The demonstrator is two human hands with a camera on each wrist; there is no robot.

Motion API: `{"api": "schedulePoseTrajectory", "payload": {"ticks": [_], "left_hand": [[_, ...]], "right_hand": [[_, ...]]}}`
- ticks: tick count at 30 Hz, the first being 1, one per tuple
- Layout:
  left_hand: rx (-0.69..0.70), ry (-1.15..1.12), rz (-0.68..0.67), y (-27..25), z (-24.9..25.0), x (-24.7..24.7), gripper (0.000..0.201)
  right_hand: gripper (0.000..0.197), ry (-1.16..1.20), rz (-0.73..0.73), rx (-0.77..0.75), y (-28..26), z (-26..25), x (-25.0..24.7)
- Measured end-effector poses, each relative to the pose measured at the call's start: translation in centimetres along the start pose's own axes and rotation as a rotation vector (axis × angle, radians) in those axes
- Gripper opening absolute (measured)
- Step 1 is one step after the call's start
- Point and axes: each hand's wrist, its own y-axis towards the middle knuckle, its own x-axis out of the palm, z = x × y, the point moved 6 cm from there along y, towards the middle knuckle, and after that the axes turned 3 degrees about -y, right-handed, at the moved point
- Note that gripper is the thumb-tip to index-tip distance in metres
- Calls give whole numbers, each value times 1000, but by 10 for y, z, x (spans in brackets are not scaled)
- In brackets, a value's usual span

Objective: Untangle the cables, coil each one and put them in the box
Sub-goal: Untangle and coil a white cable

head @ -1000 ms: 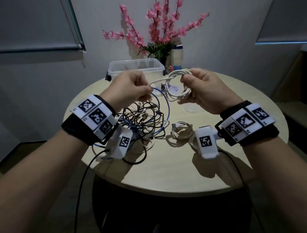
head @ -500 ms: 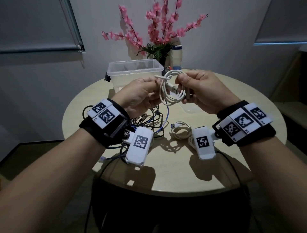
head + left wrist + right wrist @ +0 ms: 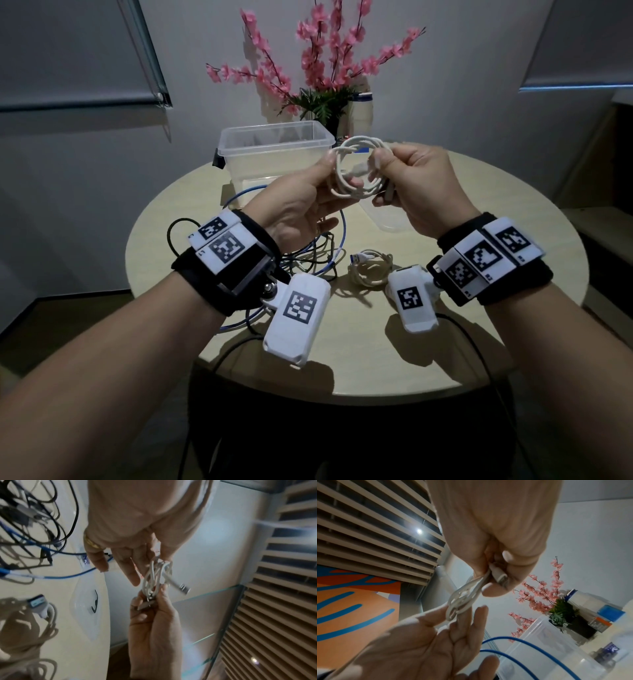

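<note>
Both hands are up above the round beige wooden surface (image 3: 513,212), sharing a small coiled white USB cable (image 3: 356,171). The right hand (image 3: 424,192) has the firm grip: thumb and fingers curled and pinching one side of the coil, with a plug tucked in against the fingers. The left hand (image 3: 301,205) looks way more relaxed, with fingers mostly straight and spread. In the right wrist view the coil (image 3: 462,599) sits against the left fingertips (image 3: 481,614), and the thumb seems to meet its far edge, though that's a bit blurry.

The clear rectangular plastic box (image 3: 274,154) sits open on the surface just behind the hands. Down below the left wrist there's still a messy tangle of black and blue cables (image 3: 318,253) lying on the surface. Next to that, a second coiled white cable with a blue USB plug (image 3: 370,270) lies on its own, apart from the tangle. Pink artificial blossom branches in a pot (image 3: 322,68) stand behind the box.
</note>
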Motion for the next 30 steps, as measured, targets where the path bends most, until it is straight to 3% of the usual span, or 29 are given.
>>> {"api": "schedulePoseTrajectory", "payload": {"ticks": [5,8,11,16,22,25,30], "left_hand": [[-98,-38,-108,-2,0,5,51],[-76,34,-198,-1,-1,7,58],[-11,154,-272,1,-4,6,51],[94,183,-252,-2,-5,5,26],[77,138,-179,3,-1,-7,7],[80,67,-83,7,-4,-15,9],[192,220,-25,7,6,-20,9]], "right_hand": [[19,41,-50,26,-3,2,6],[19,45,-66,32,-3,-1,4],[20,89,-95,53,-2,-3,5],[21,126,-87,91,-1,0,4],[19,191,-71,105,0,0,1],[19,279,-20,109,6,-9,-11],[18,201,-28,75,5,-13,-15]]}}
